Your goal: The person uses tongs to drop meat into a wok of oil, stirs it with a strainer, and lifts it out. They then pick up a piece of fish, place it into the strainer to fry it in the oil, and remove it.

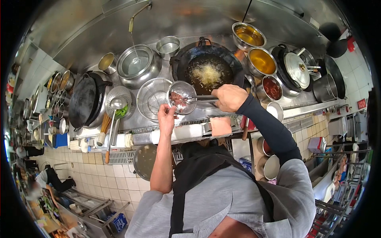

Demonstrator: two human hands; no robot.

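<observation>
Right hand is closed round the handle of the meat-filled ladle. Left hand touches its rim, grip unclear, beside the wok.

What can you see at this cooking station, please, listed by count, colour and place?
wok: one, black, pale food bubbling in it, beyond the hands
ladle: one, steel, holding reddish meat, at the wok's near edge
wire strainer: one, steel, left of the ladle
pot: one, steel, under the running tap
amber bowls: two, steel, right of the wok
red sauce bowl: one, steel, near the right wrist
empty wok: one, black, far left
lid: one, steel, on a dark pot at right
left hand: bare arm, fingertips at the ladle's rim
right hand: black sleeve, gripping the ladle's handle
</observation>
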